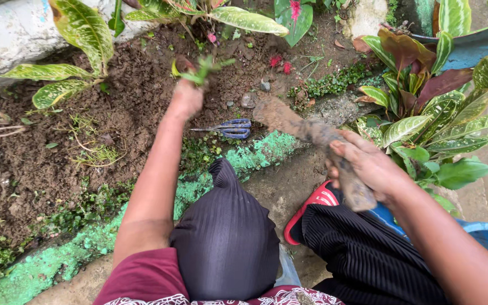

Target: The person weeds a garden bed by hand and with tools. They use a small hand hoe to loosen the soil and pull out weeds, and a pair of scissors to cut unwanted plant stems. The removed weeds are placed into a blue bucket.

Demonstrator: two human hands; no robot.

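The left hand point(186, 97) reaches out over the soil bed point(46, 158), fingers pinched shut on a small green plant sprig point(201, 69) that sticks up above the fingertips, while the right hand point(368, 166) wraps its fingers around a mud-caked trowel point(312, 133), blade pointing toward blue-handled scissors point(230, 128) lying on the dirt.
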